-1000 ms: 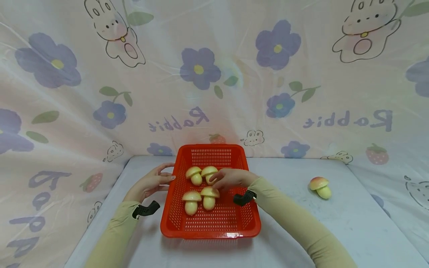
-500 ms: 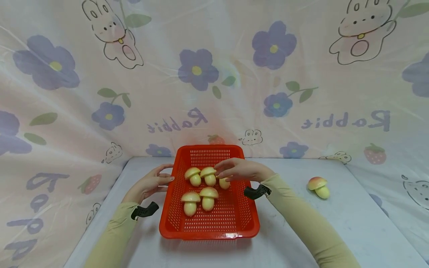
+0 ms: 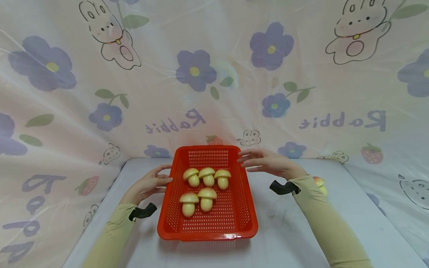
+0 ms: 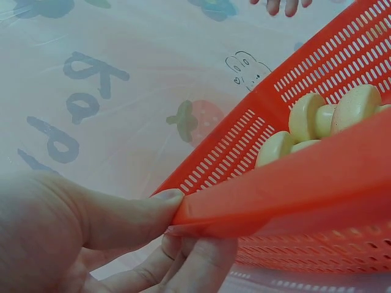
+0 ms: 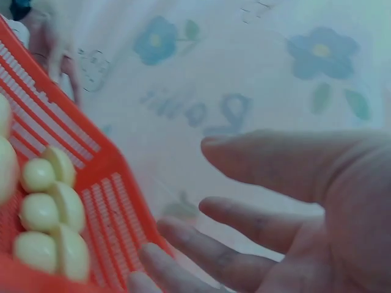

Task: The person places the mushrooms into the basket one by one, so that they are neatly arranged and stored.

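A red plastic basket [image 3: 234,208] with slotted walls holds several toy mushrooms, pale yellow with faintly reddish caps. Three stand in the back row, ending with a mushroom [image 3: 222,179] on the right; two more, including this mushroom [image 3: 206,199], lie nearer the front. My left hand [image 3: 147,186] grips the basket's left rim, thumb on top and fingers beneath, as the left wrist view shows. Beside the back right corner, my right hand [image 3: 266,162] hovers with fingers spread and nothing in them.
Another toy mushroom [image 3: 320,182] lies on the white table [image 3: 278,230] to the right, partly hidden behind my right sleeve. A printed curtain [image 3: 228,93] with rabbits and flowers hangs behind the table.
My right hand has let go of a toy mushroom at the right end of the back row and moved right, out of the basket. The left hand keeps its grip on the rim.
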The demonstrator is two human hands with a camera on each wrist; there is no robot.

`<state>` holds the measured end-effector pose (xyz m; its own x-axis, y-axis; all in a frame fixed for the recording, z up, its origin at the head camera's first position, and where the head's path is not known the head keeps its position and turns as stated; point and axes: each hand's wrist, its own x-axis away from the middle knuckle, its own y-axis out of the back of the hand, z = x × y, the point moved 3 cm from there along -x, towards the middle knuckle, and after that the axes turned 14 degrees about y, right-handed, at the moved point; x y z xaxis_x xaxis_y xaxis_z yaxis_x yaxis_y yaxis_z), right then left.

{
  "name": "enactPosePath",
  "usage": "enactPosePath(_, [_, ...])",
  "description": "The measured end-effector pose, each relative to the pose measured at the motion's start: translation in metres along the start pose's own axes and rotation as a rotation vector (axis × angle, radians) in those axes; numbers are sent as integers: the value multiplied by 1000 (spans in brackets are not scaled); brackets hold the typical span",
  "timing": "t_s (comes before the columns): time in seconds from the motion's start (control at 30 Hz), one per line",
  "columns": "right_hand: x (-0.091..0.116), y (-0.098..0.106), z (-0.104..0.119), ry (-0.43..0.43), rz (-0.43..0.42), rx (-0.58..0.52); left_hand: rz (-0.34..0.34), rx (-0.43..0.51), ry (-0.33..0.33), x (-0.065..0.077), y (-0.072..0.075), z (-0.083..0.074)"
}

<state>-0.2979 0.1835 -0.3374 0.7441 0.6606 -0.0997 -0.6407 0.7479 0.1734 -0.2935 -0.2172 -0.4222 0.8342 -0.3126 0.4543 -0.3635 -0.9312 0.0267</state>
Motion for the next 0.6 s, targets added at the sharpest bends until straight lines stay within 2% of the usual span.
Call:
enactPosePath(0.23, [31,31,-1,-16,-102,45,-25,-24,3,2,1,-1])
enactPosePath(0.6, [75,68,-12,-13,-174,24,-24,-17,10,1,0,-1])
